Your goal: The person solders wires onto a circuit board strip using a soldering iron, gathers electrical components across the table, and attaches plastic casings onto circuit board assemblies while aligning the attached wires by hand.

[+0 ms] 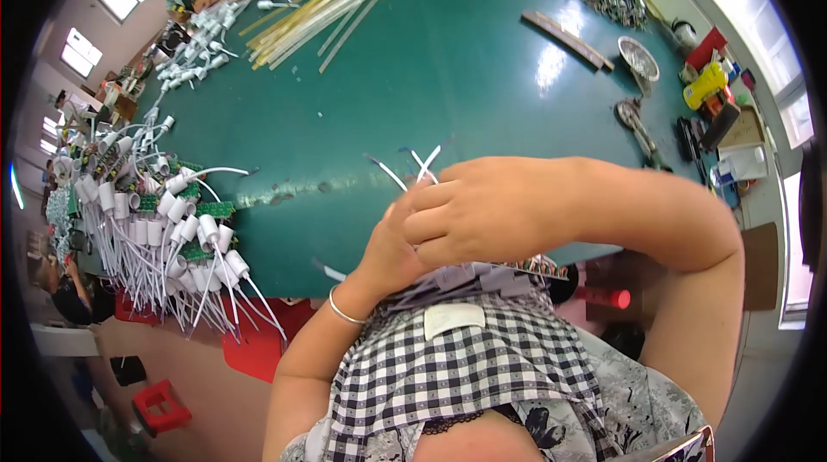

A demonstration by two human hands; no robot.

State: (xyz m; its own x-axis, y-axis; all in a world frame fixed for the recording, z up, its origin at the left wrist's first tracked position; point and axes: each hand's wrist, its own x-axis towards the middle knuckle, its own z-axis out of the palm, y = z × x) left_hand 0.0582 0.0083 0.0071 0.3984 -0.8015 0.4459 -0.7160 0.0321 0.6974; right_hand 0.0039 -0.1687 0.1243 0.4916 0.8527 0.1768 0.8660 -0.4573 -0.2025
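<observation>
Left hand (389, 247) and right hand (472, 210) curl closed around white wires (429, 162) toward twelve o'clock, probably arranging them; next needs steady grip.

Apron: and here we have it, the apron (482, 372), bold black-and-white check right across the front!
Patch: we spot a pale rectangular patch (454, 317), sitting between the apron's left and right edges.
Neckline: look there, we catch black lace trim (461, 421) along the apron's neck edge!
Shirt: we're seeing a light grey shirt (642, 383) with dark, blotchy, leaf-like print, beside the apron's right edge.
Sleeves: short ones, we note, leaving both forearms bare.
Left wrist (355, 291): one slim, silvery bangle (343, 314), our only jewellery call!
</observation>
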